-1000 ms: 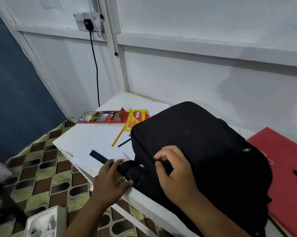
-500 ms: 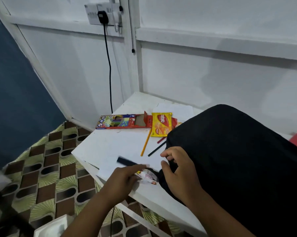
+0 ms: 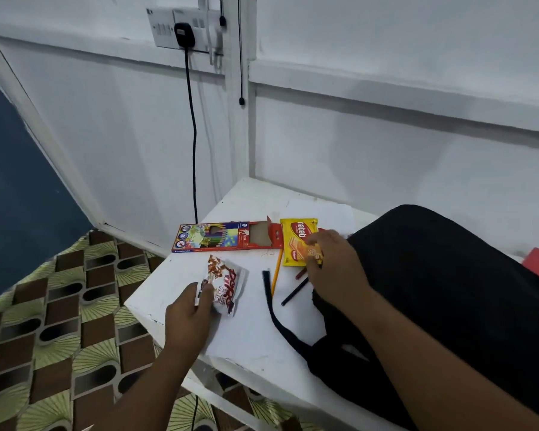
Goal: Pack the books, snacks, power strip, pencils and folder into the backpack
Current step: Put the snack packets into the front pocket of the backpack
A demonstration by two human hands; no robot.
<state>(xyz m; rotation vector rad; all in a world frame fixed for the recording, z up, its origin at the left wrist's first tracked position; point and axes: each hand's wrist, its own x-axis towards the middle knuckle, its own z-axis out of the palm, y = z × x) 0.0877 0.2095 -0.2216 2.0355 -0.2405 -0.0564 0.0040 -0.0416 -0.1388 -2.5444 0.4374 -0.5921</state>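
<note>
While my left hand (image 3: pixel 189 318) pinches the white snack packet (image 3: pixel 223 286), my right hand (image 3: pixel 332 264) grips the yellow wafer packet (image 3: pixel 297 241) beside the black backpack (image 3: pixel 448 290).

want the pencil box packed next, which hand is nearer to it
Right. The right hand grips the yellow snack that touches the pencil box; the left hand is lower, holding the white snack.

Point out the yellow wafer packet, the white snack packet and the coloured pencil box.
yellow wafer packet (image 3: pixel 296 241), head view, on its printed front.
white snack packet (image 3: pixel 226 283), head view, on its middle.
coloured pencil box (image 3: pixel 212 237), head view, on its printed lid.
</note>
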